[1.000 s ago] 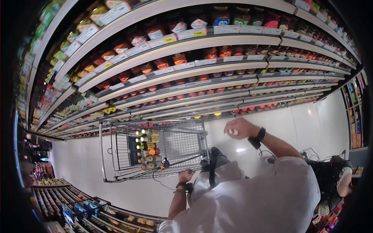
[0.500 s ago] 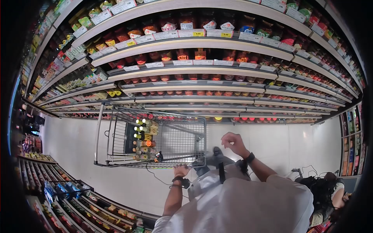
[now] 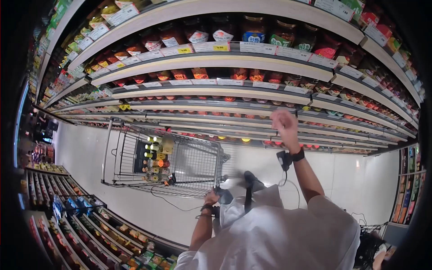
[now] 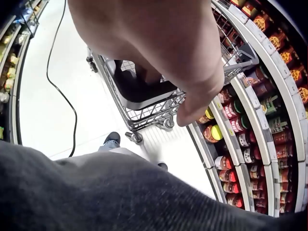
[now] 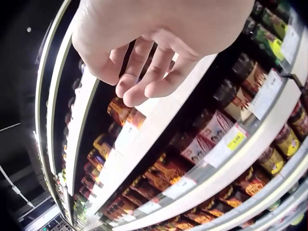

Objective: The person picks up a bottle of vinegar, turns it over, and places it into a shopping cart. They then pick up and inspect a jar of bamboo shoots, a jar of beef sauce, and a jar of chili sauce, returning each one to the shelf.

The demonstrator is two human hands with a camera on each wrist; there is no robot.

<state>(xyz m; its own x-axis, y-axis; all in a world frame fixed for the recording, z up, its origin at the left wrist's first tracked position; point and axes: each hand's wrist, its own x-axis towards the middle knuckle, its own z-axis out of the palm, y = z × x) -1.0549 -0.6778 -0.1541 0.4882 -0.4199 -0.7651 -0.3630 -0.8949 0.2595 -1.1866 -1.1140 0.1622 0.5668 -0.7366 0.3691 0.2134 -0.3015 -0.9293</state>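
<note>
My left hand (image 3: 211,197) is at the near corner of the wire shopping cart (image 3: 193,155), its fingers bent round a black curved part (image 4: 139,96) at the cart's end. Several bottles (image 3: 155,157), some with pale caps, stand together in the cart. My right hand (image 3: 284,123) is raised in front of the shelves, with loosely bent fingers and nothing in it. In the right wrist view, the fingers (image 5: 159,86) overlap a shelf of orange-labelled jars (image 5: 120,110). Rows of dark jars (image 5: 166,166) with orange labels line another shelf.
Long shelves (image 3: 216,65) of jars with price tags run across the front. More shelves (image 3: 85,225) stand behind on the left. A cable (image 4: 60,91) trails over the pale floor (image 3: 324,175). Another person (image 3: 380,256) is at the lower right.
My right hand has gone from above the floor by my body up and forward to the shelves. The left hand stays at the cart's end while the head view shifts.
</note>
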